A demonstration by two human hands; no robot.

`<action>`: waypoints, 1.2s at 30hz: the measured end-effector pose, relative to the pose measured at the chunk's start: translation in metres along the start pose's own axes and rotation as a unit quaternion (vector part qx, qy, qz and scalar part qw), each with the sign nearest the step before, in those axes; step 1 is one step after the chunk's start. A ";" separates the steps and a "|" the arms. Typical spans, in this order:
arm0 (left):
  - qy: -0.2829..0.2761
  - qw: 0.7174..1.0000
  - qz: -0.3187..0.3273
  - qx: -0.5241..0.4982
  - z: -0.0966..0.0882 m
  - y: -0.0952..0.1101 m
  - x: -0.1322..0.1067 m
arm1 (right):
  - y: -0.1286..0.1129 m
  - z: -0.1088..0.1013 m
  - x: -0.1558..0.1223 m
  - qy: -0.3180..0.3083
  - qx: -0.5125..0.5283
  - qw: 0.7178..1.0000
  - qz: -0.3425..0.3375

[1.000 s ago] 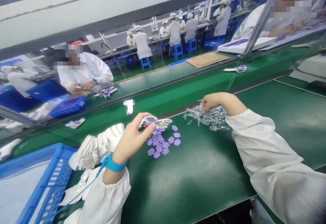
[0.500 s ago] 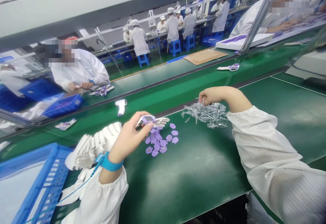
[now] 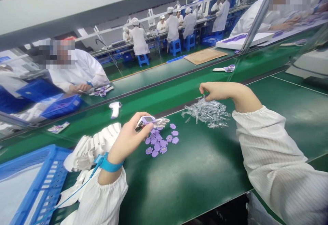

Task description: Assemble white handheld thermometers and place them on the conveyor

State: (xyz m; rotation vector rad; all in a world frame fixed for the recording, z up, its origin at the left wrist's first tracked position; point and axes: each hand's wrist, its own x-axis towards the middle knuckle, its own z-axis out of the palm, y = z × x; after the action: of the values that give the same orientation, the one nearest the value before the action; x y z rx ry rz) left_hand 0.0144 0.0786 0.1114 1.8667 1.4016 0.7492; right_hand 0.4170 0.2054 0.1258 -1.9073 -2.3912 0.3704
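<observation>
My left hand (image 3: 133, 129) is closed around a white and purple thermometer gun (image 3: 148, 119) with a small grey screen, its handle part pointing right. Just beneath it, several purple oval covers (image 3: 163, 143) lie loose on the green table; some show metal contacts. My right hand (image 3: 212, 90) hovers at the top of a heap of clear plastic pieces (image 3: 210, 114). Its thumb and forefinger are bent toward each other, and a small clear plastic piece (image 3: 204, 96) shows at the fingertips. A blue wrist strap (image 3: 111, 164) with a cord is around my left wrist.
White curved shells (image 3: 102, 139) are stacked left of my left arm, beside a blue basket (image 3: 55, 163). Beyond the table edge runs a green conveyor belt (image 3: 153, 97) carrying a white thermometer gun (image 3: 115, 109) and other housings. Across it a co-worker (image 3: 79, 69) handles parts.
My right hand has lifted slightly out of the heap of clear pieces, its fingertips now visible. Items on the belt have shifted left. My left hand keeps hold of the thermometer gun.
</observation>
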 end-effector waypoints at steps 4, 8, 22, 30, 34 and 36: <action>-0.001 1.000 -0.002 0.005 0.000 0.000 0.000 | -0.003 -0.009 -0.007 -0.104 0.014 0.994 -0.037; -0.003 1.000 0.000 0.004 0.001 -0.001 0.000 | -0.001 -0.013 -0.011 -0.140 0.018 0.990 -0.027; -0.028 0.999 -0.007 0.018 0.000 -0.003 0.000 | 0.013 0.000 0.001 -0.227 0.093 0.967 0.065; -0.028 0.999 0.000 0.037 -0.001 -0.002 0.001 | 0.021 0.004 0.008 -0.187 0.113 0.973 0.071; -0.026 0.999 0.001 0.029 0.000 -0.002 0.001 | 0.024 0.006 0.011 -0.198 0.171 0.965 0.031; -0.026 0.999 0.001 0.029 0.001 -0.002 0.001 | 0.024 0.007 0.012 -0.197 0.193 0.961 0.025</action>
State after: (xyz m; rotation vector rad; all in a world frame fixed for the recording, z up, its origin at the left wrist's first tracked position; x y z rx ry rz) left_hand 0.0141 0.0800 0.1096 1.9178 1.4031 0.6619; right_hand 0.4362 0.2206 0.1127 -1.8445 -2.2486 1.2244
